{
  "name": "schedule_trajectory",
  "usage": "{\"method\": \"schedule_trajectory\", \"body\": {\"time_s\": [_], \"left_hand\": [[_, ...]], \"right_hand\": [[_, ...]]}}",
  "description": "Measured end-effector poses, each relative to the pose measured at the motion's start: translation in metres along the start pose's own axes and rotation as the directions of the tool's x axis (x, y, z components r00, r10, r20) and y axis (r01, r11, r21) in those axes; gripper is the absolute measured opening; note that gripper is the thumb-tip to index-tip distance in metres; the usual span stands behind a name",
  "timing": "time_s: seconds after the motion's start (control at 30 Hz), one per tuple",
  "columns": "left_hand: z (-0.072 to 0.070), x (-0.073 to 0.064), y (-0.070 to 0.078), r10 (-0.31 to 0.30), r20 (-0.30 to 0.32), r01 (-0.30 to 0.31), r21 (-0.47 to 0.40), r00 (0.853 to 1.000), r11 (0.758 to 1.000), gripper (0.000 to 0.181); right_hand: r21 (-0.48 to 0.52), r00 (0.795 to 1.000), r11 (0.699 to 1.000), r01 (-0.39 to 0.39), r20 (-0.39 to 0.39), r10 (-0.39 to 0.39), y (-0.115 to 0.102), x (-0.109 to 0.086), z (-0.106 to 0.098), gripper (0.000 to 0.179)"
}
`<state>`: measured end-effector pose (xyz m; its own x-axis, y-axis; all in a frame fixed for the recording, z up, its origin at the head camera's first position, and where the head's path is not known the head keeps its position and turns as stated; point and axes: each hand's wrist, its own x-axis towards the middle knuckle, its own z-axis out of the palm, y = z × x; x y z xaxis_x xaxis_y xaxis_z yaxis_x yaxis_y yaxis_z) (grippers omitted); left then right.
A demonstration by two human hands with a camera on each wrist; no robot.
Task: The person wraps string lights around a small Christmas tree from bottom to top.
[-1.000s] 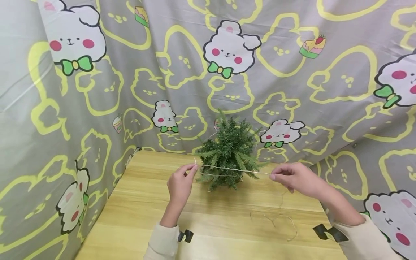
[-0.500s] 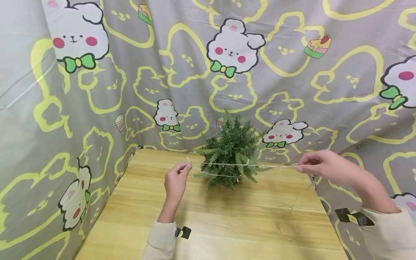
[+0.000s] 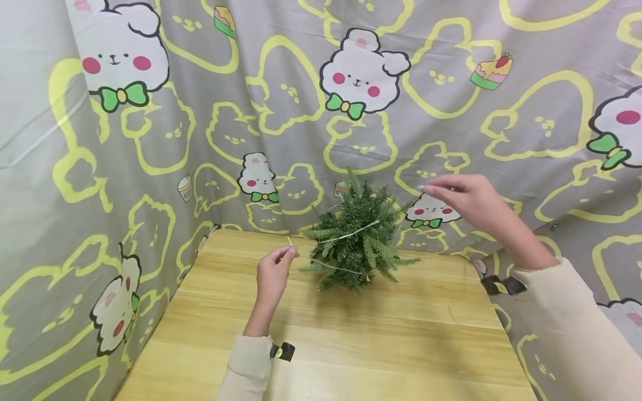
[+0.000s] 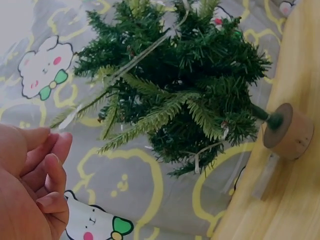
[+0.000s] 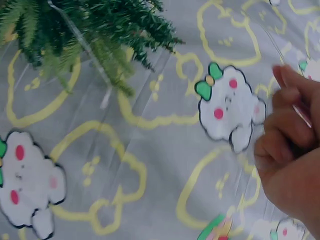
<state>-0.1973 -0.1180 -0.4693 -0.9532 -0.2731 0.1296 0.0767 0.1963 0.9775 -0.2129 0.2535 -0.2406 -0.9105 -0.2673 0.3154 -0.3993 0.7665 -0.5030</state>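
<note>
A small artificial Christmas tree (image 3: 358, 231) stands toward the back of the table, its round wooden base (image 4: 295, 135) visible in the left wrist view. A thin, pale string of fairy lights (image 3: 348, 235) with small clear bulbs crosses the front branches. My left hand (image 3: 271, 278) pinches the string between thumb and forefinger, left of the tree; its short end pokes up above the fingertips. Up at the tree's right side, my right hand (image 3: 468, 200) has thumb and fingertips together on the string, with a pale bit at their tips. A lower run of string (image 3: 336, 268) loops round the branches.
The wooden table (image 3: 225, 312) runs back to a grey curtain (image 3: 281, 72) printed with cartoon rabbits, which hangs behind and along the left side. Black camera mounts (image 3: 282, 351) sit at both sleeve cuffs.
My right hand pulled the string out to the right, then rose and moved back toward the tree's upper right. The string's front run now slants upward. The left hand stays nearly in place.
</note>
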Motion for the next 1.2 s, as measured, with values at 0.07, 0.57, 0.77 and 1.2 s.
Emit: {"method": "schedule_trajectory", "body": {"time_s": [0.07,0.57,0.77,1.2], "left_hand": [[0.0,0.002,0.0,0.009,0.01,-0.008,-0.02,1.0,1.0,0.024],[0.052,0.006,0.099,0.521,0.108,-0.524,0.333,0.847,0.784,0.036],[0.067,0.02,0.12,0.469,0.25,-0.529,0.48,0.847,0.7,0.024],[0.02,0.039,0.11,0.469,0.208,-0.499,0.552,0.858,0.668,0.016]], "right_hand": [[-0.015,0.998,0.999,0.029,-0.058,-0.03,-0.01,0.015,0.003,0.034],[-0.031,0.984,0.987,0.158,-0.079,-0.16,-0.054,0.057,0.013,0.024],[-0.056,0.968,0.967,0.247,-0.04,-0.249,-0.058,0.057,0.023,0.022],[-0.156,0.978,0.972,0.174,0.139,-0.153,-0.061,0.048,0.015,0.017]]}}
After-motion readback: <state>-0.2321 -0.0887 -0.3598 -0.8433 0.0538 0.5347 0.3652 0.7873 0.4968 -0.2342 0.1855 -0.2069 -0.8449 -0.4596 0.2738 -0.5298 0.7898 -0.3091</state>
